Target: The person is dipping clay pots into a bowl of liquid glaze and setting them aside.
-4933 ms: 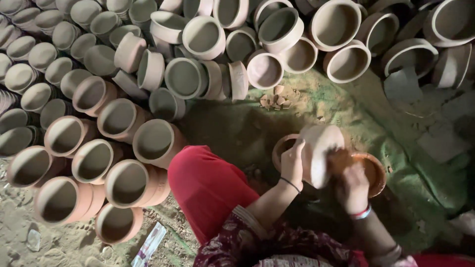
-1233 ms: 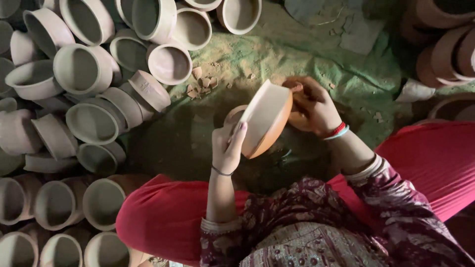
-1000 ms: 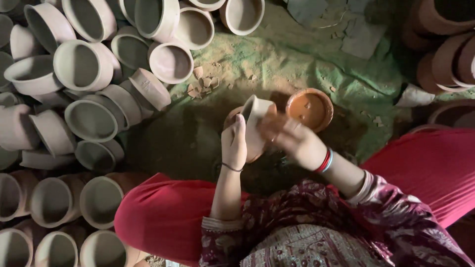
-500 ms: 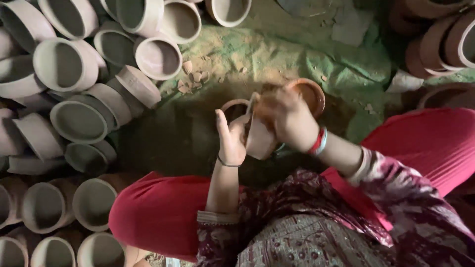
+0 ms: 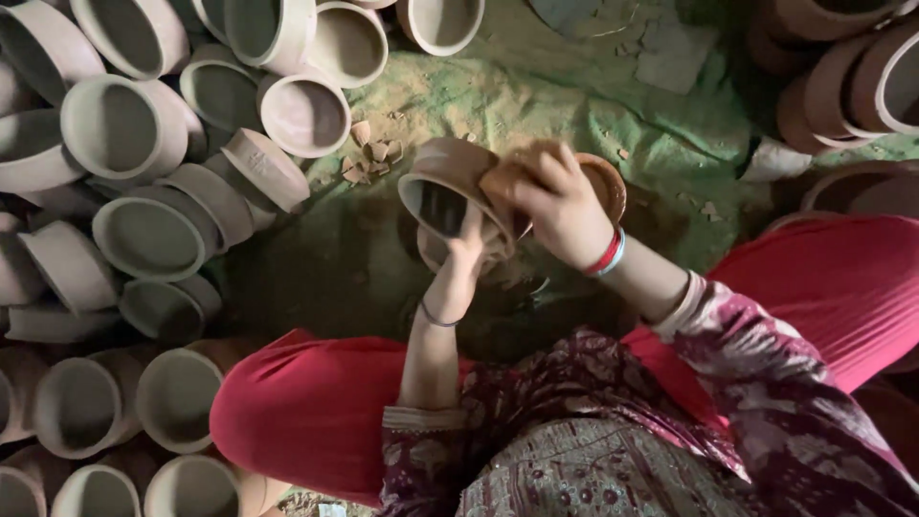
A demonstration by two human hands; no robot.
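here the left hand (image 5: 461, 263) props the clay pot (image 5: 450, 191) from below, fingers pressed to its underside, while the right hand (image 5: 555, 203) cups over the pot's rounded back, palm pressed on. the pot lies tipped on its side between them, mouth facing away from the right hand, just beside an orange-brown dish (image 5: 605, 184). beyond the pot, toward its open mouth, grey unfired pots (image 5: 153, 230) crowd a green cloth (image 5: 536, 86).
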